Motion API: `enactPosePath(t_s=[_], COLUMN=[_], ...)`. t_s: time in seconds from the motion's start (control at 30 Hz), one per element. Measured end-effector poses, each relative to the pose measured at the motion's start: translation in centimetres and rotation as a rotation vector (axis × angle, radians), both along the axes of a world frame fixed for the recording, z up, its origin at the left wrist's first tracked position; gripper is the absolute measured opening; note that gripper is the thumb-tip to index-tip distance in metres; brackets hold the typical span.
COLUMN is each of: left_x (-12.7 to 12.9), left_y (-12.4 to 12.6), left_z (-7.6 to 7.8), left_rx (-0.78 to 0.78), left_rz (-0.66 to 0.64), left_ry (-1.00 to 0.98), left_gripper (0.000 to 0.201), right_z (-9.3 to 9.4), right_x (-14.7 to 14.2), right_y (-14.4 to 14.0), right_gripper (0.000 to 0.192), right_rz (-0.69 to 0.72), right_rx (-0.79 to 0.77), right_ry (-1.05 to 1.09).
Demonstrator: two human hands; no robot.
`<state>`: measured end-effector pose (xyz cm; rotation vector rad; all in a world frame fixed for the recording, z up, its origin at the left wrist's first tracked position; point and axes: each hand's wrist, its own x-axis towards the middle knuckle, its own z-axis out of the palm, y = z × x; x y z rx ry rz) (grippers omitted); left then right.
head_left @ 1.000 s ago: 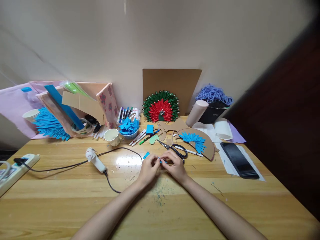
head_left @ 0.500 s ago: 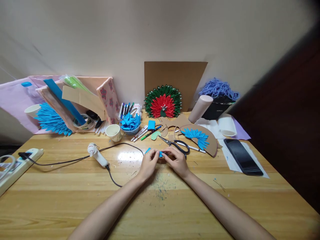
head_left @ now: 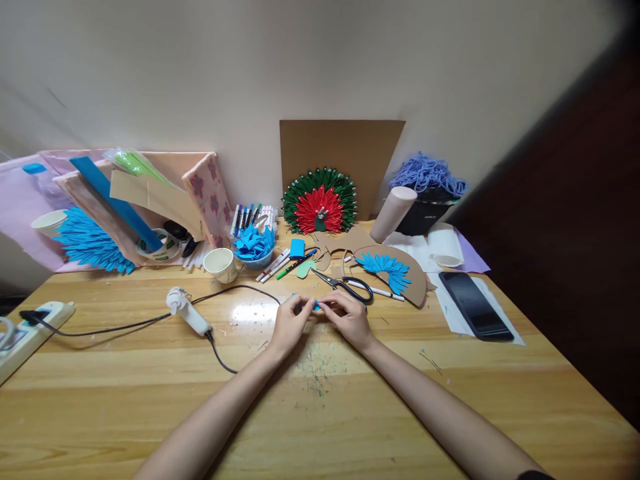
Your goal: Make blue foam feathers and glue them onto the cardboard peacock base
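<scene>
Blue and small, a scrap (head_left: 317, 306) sits just below the middle of the frame, partly hidden by the fingers around it. Left hand (head_left: 291, 323) and right hand (head_left: 349, 321) meet there from either side, each grip pinching the scrap between thumb and fingertips. Both forearms reach up from the bottom edge over the wooden tabletop (head_left: 320, 433), where dark specks lie scattered below the hands.

Just above the right hand, black-handled scissors (head_left: 336, 283) lie across a white marker (head_left: 387, 293). Right of centre rests a brown cardboard arc (head_left: 417, 283), its inner part covered with blue petals (head_left: 395, 272). Left of centre, a bowl (head_left: 261, 262) heaped with blue pieces (head_left: 255, 241) stands near a pale paper cup (head_left: 220, 272). Below the cup lies a white corded tool (head_left: 194, 317), its black cord trailing toward the left hand.

At upper centre, a green-and-red fan (head_left: 320, 183) leans against a brown board (head_left: 345, 143). Toward the right edge, a dark phone (head_left: 475, 307) lies on white paper (head_left: 510, 333).
</scene>
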<state>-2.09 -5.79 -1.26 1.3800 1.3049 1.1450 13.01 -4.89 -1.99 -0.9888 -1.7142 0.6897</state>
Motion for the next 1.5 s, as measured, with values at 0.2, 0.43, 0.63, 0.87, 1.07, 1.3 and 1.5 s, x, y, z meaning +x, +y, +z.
enactPosePath(t_s=[0.2, 0.43, 0.63, 0.87, 1.07, 1.3, 1.5], left_x=[0.07, 0.15, 0.18, 0.28, 0.36, 0.26, 0.46], left_y=[-0.12, -0.16, -0.41, -0.62, -0.84, -0.62, -1.01], left_z=[0.02, -0.41, -0.08, -0.24, -0.13, -0.19, 0.49], left_rx=[0.008, 0.056, 0.113, 0.125, 0.154, 0.121, 0.226], left_rz=[-0.002, 0.000, -0.008, -0.028, -0.006, 0.018, -0.059], left_ry=[-0.065, -0.018, 0.091, 0.151, 0.190, 0.169, 0.275], left_gripper=[0.025, 0.021, 0.020, 0.016, 0.015, 0.015, 0.012], right_z=[-0.07, 0.15, 0.19, 0.23, -0.01, 0.33, 0.90], right_x=[0.07, -0.04, -0.16, -0.10, -0.05, 0.26, 0.17], right_y=[-0.03, -0.08, -0.09, -0.09, -0.06, 0.13, 0.00], right_gripper=[0.008, 0.010, 0.004, 0.002, 0.003, 0.001, 0.001], right_rz=[-0.002, -0.011, 0.003, 0.025, 0.033, -0.052, 0.006], right_rx=[-0.029, -0.057, -0.081, -0.122, -0.145, -0.066, -0.017], right_ry=[-0.007, 0.002, -0.057, -0.110, -0.076, -0.047, -0.092])
